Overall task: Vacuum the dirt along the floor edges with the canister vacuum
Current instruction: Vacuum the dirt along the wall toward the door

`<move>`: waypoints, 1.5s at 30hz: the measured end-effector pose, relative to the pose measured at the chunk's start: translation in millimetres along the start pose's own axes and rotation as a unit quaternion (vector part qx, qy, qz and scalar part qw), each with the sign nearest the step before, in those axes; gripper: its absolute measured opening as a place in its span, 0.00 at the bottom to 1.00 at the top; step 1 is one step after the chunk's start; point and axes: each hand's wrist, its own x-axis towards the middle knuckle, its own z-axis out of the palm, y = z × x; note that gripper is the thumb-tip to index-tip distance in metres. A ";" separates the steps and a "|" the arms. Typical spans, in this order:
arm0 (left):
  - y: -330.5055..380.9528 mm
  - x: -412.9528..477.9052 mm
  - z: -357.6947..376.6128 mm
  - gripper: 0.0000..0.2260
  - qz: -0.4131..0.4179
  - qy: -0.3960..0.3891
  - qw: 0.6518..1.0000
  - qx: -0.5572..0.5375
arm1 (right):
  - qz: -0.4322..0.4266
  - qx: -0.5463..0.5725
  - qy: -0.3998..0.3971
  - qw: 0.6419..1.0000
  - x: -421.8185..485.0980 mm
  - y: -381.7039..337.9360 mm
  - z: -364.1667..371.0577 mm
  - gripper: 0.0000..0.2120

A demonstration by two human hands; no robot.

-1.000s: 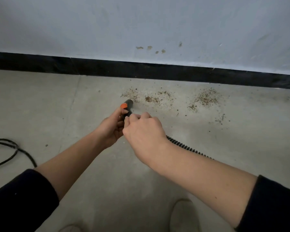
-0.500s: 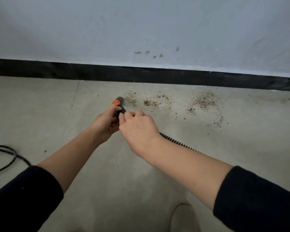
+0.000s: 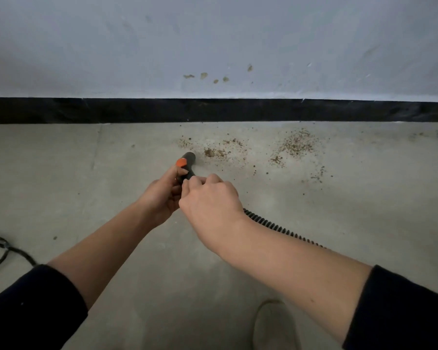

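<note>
- Head view, grip: the left hand (image 3: pixel 162 195) is curled round the black tubular vacuum nozzle with an orange button (image 3: pixel 187 165). The right hand (image 3: pixel 210 205) clasps the same tube just behind it.
- Location: the nozzle projects ahead of the grip, low over the grey concrete floor (image 3: pixel 364 198). Whether its mouth touches the floor cannot be told.
- Target: scattered brown dirt (image 3: pixel 215 152) lies just ahead and right of the mouth, near the black baseboard strip (image 3: pixel 213 111).
- Procedure: sweep the mouth slowly rightward through the dirt, parallel to the baseboard and close to the floor.
- Orientation: the long axis runs from the grip towards the baseboard, with the mouth leading.
- Hose: the ribbed black hose (image 3: pixel 276 226) trails behind and to the right of the grip. Allow it slack.
</note>
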 end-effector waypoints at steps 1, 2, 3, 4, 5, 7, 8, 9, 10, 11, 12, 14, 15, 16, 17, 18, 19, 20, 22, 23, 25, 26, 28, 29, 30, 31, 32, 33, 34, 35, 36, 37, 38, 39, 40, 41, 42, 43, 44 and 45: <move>-1.4 -1.1 3.6 0.13 -0.003 -0.002 1.000 0.001 | 0.003 0.005 -0.005 1.000 -3.0 2.1 0.8 0.30; -2.8 -2.4 7.9 0.13 -0.007 -0.004 1.000 0.003 | 0.005 0.009 -0.010 1.000 -6.0 4.1 2.0 0.30; -4.0 -3.3 12.6 0.13 -0.010 -0.005 1.000 0.001 | 0.008 0.011 -0.014 1.000 -9.0 6.2 3.1 0.31; -4.7 -4.8 17.7 0.14 -0.012 -0.006 1.000 -0.003 | 0.011 0.012 -0.017 1.000 -11.8 8.3 4.5 0.31; -5.2 -6.5 23.0 0.14 -0.013 -0.006 1.000 -0.006 | 0.013 0.012 -0.020 1.000 -14.4 10.5 5.9 0.31; -5.3 -10.3 32.6 0.14 -0.010 -0.005 1.000 -0.008 | 0.017 0.014 -0.026 0.999 -19.2 15.7 7.4 0.29; -5.2 -12.5 36.7 0.14 -0.011 -0.004 1.000 -0.007 | 0.018 0.015 -0.029 0.999 -21.6 18.6 7.4 0.27; -5.1 -14.3 40.5 0.14 -0.014 -0.002 1.000 -0.005 | 0.018 0.016 -0.032 0.999 -24.1 21.1 7.0 0.25; -5.3 -16.3 43.3 0.13 -0.019 -0.001 1.000 -0.001 | 0.017 0.015 -0.035 0.999 -26.8 23.1 6.4 0.24; -5.9 -18.3 45.5 0.12 -0.023 -0.002 1.000 0.004 | 0.014 0.012 -0.039 0.999 -29.2 24.7 6.0 0.24; -6.5 -20.4 47.3 0.11 -0.027 -0.002 1.000 0.008 | 0.010 0.010 -0.042 0.999 -31.4 25.6 5.9 0.24; -8.2 -22.7 49.7 0.11 -0.033 -0.005 0.999 0.004 | 0.002 0.004 -0.044 0.999 -34.4 26.8 6.4 0.26; -9.4 -22.7 50.4 0.10 -0.037 -0.007 0.999 0.000 | -0.002 0.001 -0.044 0.999 -35.2 27.4 6.9 0.26; -10.4 -23.1 51.3 0.10 -0.040 -0.010 0.999 -0.004 | -0.006 -0.001 -0.046 0.999 -35.8 28.3 7.4 0.27; -11.2 -22.9 52.2 0.09 -0.043 -0.011 0.999 -0.005 | -0.007 -0.002 -0.046 0.999 -36.1 29.6 7.8 0.27; -11.4 -22.8 53.3 0.09 -0.046 -0.013 0.999 -0.005 | -0.008 -0.003 -0.048 0.999 -36.3 31.1 8.5 0.27; -11.8 -22.0 54.4 0.08 -0.047 -0.014 0.999 -0.006 | -0.009 -0.006 -0.048 0.999 -36.4 32.9 9.3 0.28; -11.7 -21.7 56.0 0.08 -0.047 -0.017 0.999 -0.006 | -0.011 -0.009 -0.048 0.999 -36.3 34.9 9.9 0.28; -11.9 -20.2 59.7 0.09 -0.048 -0.023 0.999 -0.008 | -0.012 -0.010 -0.047 0.999 -36.1 38.9 10.1 0.28; -12.1 -19.5 61.7 0.10 -0.047 -0.025 0.999 -0.008 | -0.011 -0.009 -0.047 0.999 -36.2 40.7 10.1 0.28; -12.0 -18.0 66.0 0.10 -0.049 -0.030 0.998 -0.008 | -0.004 -0.012 -0.048 0.999 -37.0 42.8 11.5 0.27; -12.3 -16.6 68.2 0.09 -0.051 -0.033 0.998 -0.007 | 0.001 -0.015 -0.049 0.999 -37.8 43.5 12.7 0.28; -14.2 -13.3 72.3 0.08 -0.055 -0.041 0.998 -0.002 | 0.010 -0.018 -0.053 0.998 -40.7 45.5 15.2 0.28; -15.7 -11.7 74.5 0.08 -0.057 -0.044 0.997 0.003 | 0.015 -0.018 -0.055 0.998 -42.7 47.1 16.7 0.28; -17.6 -10.7 77.4 0.08 -0.060 -0.048 0.997 0.007 | 0.021 -0.019 -0.058 0.998 -45.0 48.8 18.1 0.28; -19.7 -10.1 80.9 0.08 -0.063 -0.053 0.997 0.008 | 0.026 -0.020 -0.060 0.998 -47.9 51.0 19.2 0.28; -22.0 -9.7 85.2 0.08 -0.065 -0.059 0.996 0.007 | 0.032 -0.023 -0.064 0.997 -50.6 53.5 20.8 0.28; -23.9 -10.1 89.9 0.08 -0.067 -0.065 0.996 0.003 | 0.035 -0.026 -0.067 0.997 -53.2 56.2 22.7 0.28; -25.7 -9.8 94.7 0.08 -0.068 -0.069 0.995 0.001 | 0.038 -0.028 -0.071 0.996 -55.5 58.9 24.8 0.28; -26.8 -9.8 99.5 0.08 -0.066 -0.073 0.995 0.000 | 0.040 -0.028 -0.075 0.996 -57.5 61.6 26.6 0.27; -27.5 -9.3 103.6 0.08 -0.064 -0.077 0.995 -0.001 | 0.044 -0.027 -0.079 0.996 -59.1 63.8 28.2 0.27; -27.3 -9.0 107.2 0.08 -0.061 -0.081 0.995 -0.002 | 0.047 -0.028 -0.082 0.995 -60.0 66.1 29.9 0.26; -26.9 -8.2 110.0 0.08 -0.058 -0.083 0.995 -0.001 | 0.051 -0.030 -0.082 0.995 -60.3 68.0 31.5 0.26; -26.7 -7.3 111.9 0.08 -0.057 -0.082 0.995 0.002 | 0.055 -0.030 -0.080 0.995 -60.5 69.7 32.9 0.26; -26.4 -6.2 113.1 0.07 -0.056 -0.081 0.995 0.004 | 0.057 -0.028 -0.078 0.995 -60.1 71.3 33.4 0.27; -26.7 -5.7 113.8 0.08 -0.055 -0.078 0.995 0.004 | 0.057 -0.023 -0.076 0.995 -60.3 72.3 33.9 0.28; -26.8 -4.8 113.5 0.08 -0.054 -0.075 0.996 0.004 | 0.056 -0.020 -0.074 0.995 -59.8 73.0 33.7 0.28; -26.8 -4.2 112.5 0.09 -0.052 -0.070 0.996 0.004 | 0.055 -0.017 -0.071 0.996 -59.4 73.1 33.1 0.27; -26.7 -4.1 111.4 0.09 -0.050 -0.065 0.997 0.006 | 0.053 -0.013 -0.067 0.996 -59.2 73.1 32.7 0.27; -25.9 -4.3 109.4 0.08 -0.047 -0.061 0.997 0.009 | 0.051 -0.010 -0.062 0.997 -58.7 72.8 32.0 0.26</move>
